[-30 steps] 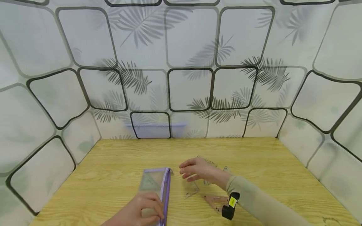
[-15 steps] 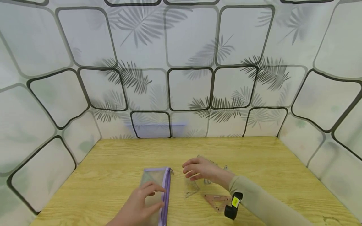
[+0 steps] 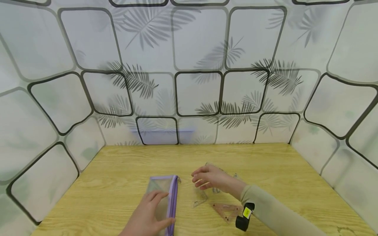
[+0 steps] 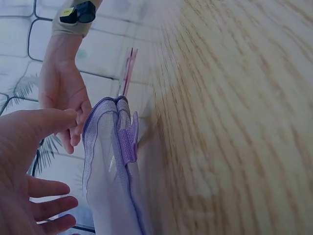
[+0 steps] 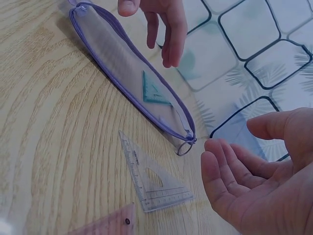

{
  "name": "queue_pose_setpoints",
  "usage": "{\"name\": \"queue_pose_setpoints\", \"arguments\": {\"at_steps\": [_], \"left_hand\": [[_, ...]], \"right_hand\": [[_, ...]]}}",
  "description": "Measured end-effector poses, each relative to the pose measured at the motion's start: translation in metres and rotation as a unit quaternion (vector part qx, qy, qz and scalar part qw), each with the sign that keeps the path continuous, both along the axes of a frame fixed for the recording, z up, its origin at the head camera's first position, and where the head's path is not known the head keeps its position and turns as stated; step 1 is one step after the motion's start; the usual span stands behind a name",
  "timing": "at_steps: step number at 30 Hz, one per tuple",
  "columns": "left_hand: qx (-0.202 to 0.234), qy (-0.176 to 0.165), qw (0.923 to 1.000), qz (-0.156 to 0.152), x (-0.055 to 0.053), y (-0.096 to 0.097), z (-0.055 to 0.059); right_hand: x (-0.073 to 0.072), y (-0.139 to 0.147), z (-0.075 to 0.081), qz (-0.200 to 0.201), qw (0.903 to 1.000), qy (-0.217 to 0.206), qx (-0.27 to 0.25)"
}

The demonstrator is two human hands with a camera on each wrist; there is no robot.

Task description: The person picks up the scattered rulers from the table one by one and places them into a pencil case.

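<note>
While I look down from head height: my left hand [image 3: 147, 213] spreads loosely over the purple-edged pouch [image 3: 172, 201] on the table [image 3: 127, 160], thumb well apart from fingers, gripping nothing; my right hand [image 3: 212, 178], softly bent and holding nothing, is near the clear set square [image 3: 201, 201], the pink set square [image 3: 225, 211] lying nearer me.
Flat plastic: best lifted, I'd judge, by an edge with fingertips.
Behind my right hand: more clear pieces, partly covered, too faint to count.
Left wrist, purple tab [image 4: 129, 147]: it stands out from the pouch; whether my thumb touches the pouch I can't tell.
Soft mesh: likely to sag, so pinching the firmer zip band should steady it.
Right wrist, green set square [image 5: 154, 91]: inside the pouch, I think; whether the zip is undone I can't make out.
Pink corner: the rest is cut off below.
</note>
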State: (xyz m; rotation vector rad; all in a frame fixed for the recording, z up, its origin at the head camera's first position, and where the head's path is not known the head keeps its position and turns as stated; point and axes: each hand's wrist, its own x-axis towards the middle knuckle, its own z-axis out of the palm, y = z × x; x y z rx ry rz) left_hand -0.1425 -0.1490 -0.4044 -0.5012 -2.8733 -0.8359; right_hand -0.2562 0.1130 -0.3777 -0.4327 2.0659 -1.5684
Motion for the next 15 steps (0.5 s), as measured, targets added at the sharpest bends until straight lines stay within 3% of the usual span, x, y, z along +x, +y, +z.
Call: {"name": "queue_pose_setpoints", "arguments": {"at_steps": [6,15], "left_hand": [[-0.032,-0.029,0.9990,0.012,-0.0022,0.0009,-0.0010],[-0.071,0.001,0.9975,0.001,-0.0002,0.0016,-0.0048]], "right_hand": [[0.0005,0.0007,0.0020,0.001,1.0000,0.004,0.006],[0.0001,0.0025,0.0017,0.000,0.9998,0.012,0.017]]}}
